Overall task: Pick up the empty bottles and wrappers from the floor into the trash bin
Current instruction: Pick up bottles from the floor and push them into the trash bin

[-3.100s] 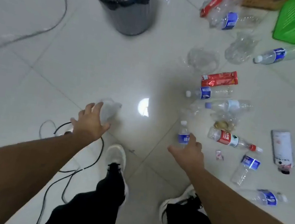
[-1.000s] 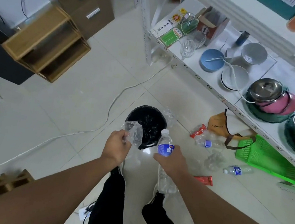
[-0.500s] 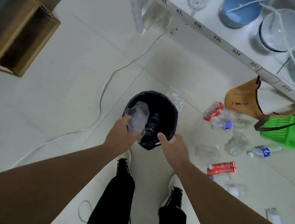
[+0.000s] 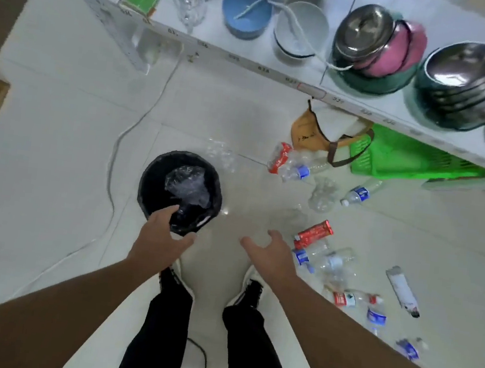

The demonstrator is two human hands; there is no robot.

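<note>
While the left hand (image 4: 160,236) hangs spread over the trash bin (image 4: 150,181), the right hand (image 4: 269,253) is spread too, both empty.

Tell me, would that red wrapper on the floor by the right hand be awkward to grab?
Probably not. The red wrapper looks thin and crinkled, so likely light and floppy. Its glossy foil may feel slippery. It lies against clear bottles, which might roll if nudged.

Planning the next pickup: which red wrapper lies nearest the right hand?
The flat red wrapper just beyond the right hand; the other red one lies near the green basket.
</note>
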